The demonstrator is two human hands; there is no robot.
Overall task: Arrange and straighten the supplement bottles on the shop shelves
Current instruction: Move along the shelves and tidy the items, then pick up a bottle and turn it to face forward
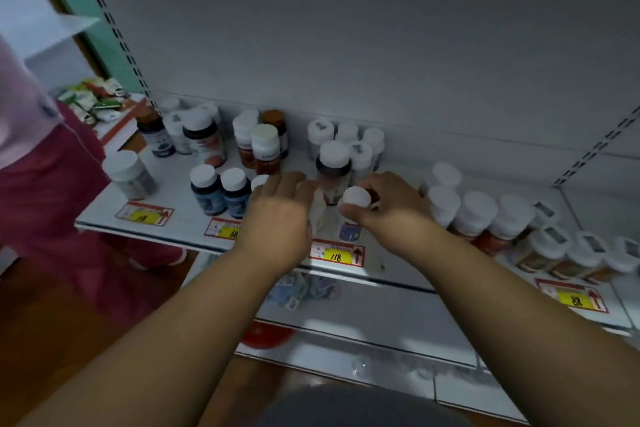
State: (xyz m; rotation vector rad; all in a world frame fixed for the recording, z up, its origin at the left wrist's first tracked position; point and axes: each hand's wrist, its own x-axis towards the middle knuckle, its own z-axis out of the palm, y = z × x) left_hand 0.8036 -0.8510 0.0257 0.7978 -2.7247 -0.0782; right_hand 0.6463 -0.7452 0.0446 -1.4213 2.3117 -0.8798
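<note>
Several white-capped supplement bottles stand in loose groups on a white shelf (180, 191). My right hand (391, 204) is shut on a small white-capped bottle with a blue label (351, 218) near the shelf's front edge. My left hand (280, 215) rests around a pale white bottle (318, 211) just left of it; most of that bottle is hidden by my fingers. A taller dark bottle (334, 166) stands right behind both hands. Two blue bottles (221, 194) stand left of my left hand.
A row of brown bottles (485, 218) leans at the right. Price tags (336, 255) line the shelf's front edge. A person in pink and maroon clothing (45, 184) stands close at the left. Lower shelves (381, 315) hold small packets.
</note>
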